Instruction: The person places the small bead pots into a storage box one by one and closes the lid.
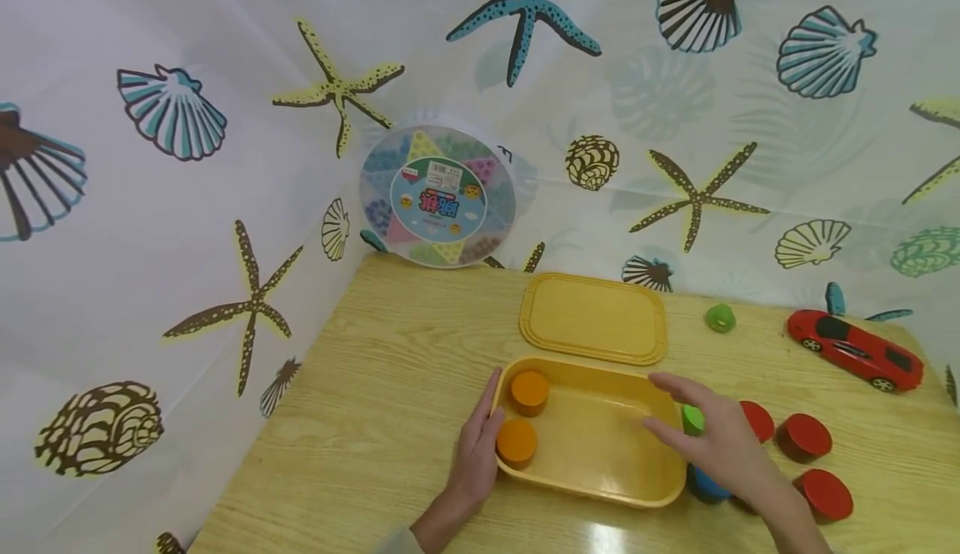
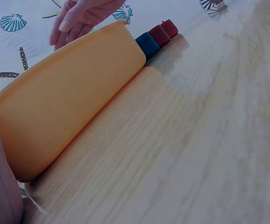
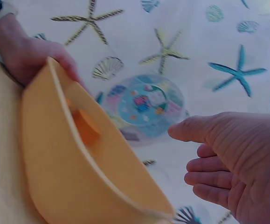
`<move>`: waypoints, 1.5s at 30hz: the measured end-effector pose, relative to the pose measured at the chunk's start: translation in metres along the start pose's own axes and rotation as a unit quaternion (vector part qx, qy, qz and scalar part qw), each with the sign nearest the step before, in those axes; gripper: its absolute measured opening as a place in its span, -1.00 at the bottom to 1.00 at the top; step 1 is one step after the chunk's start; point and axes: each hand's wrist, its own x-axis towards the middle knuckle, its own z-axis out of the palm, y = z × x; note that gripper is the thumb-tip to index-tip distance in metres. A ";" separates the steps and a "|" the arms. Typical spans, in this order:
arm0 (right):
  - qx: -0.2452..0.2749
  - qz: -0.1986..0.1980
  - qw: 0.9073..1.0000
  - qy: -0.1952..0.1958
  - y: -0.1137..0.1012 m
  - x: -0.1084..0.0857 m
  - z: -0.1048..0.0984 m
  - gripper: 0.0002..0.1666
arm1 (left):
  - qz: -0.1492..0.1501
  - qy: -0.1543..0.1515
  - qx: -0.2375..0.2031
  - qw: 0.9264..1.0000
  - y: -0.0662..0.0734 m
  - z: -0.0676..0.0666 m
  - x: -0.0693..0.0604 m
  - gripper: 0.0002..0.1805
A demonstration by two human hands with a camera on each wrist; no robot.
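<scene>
A yellow plastic box (image 1: pixel 592 496) stands on the table with two orange cylinders inside, one orange cylinder (image 1: pixel 529 393) behind the other orange cylinder (image 1: pixel 517 442) at its left end. My left hand (image 1: pixel 474 450) rests along the box's outer left wall, fingers straight against it. Over the right end of the box my right hand (image 1: pixel 716 437) hovers, thumb and fingers apart with nothing between them; in the right wrist view this hand (image 3: pixel 237 163) is clear of the rim. Partly hidden by that hand are a green cylinder (image 1: pixel 692 421) and a blue cylinder (image 1: pixel 708 486).
Several red cylinders, including one red cylinder (image 1: pixel 804 437), stand right of my right hand. Behind the box lies a yellow lid (image 1: pixel 592 318). A small green figure (image 1: pixel 721 317) and a red toy car (image 1: pixel 855 350) are farther right. A round bead case (image 1: pixel 437 196) leans against the backdrop cloth.
</scene>
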 end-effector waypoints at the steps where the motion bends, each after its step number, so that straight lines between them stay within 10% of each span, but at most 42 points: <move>1: -0.008 0.017 1.000 0.008 0.003 -0.003 -0.007 -0.35 | 0.000 0.001 -0.001 1.000 0.000 0.000 0.000 -0.40; 12: -0.088 0.173 0.977 0.087 0.059 -0.047 -0.065 -0.18 | -0.001 -0.003 -0.020 1.000 -0.001 0.000 0.000 -0.40; 19: -0.129 0.266 0.953 0.068 0.098 -0.070 -0.081 0.03 | -0.013 -0.004 -0.019 1.000 0.001 -0.001 -0.001 -0.39; 30: -0.129 0.337 0.932 -0.025 0.127 -0.081 -0.077 0.07 | -0.009 -0.011 -0.023 1.000 -0.001 -0.001 -0.002 -0.39; 45: -0.063 0.405 0.912 0.006 0.136 -0.079 -0.065 0.27 | -0.014 -0.005 -0.018 1.000 0.001 0.000 -0.001 -0.39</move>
